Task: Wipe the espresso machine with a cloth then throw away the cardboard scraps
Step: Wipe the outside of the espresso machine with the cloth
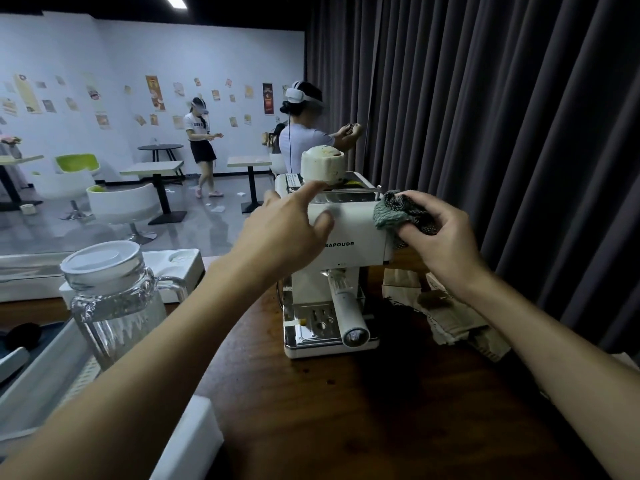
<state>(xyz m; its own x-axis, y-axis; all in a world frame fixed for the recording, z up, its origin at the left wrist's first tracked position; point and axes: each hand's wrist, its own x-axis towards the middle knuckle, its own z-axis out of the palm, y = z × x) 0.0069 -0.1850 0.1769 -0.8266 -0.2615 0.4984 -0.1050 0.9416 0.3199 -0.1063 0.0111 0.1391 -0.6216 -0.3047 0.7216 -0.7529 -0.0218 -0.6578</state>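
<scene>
Head view, white espresso machine (353, 233), left fingers (301, 194) spread against it, right fingers (410, 233) clutching grey-green cloth (398, 209)

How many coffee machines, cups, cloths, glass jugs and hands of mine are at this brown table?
Espresso machine: 1
Cup: 1
Cloth: 1
Glass jug: 1
Hands: 2 (left hand, right hand)
Total: 6

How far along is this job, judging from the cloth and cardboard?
Nothing looks finished. In hand: the right hand presses the cloth on an upper corner of the espresso machine; the left hand touches its front. Left: cardboard scraps lie on the table.
</scene>
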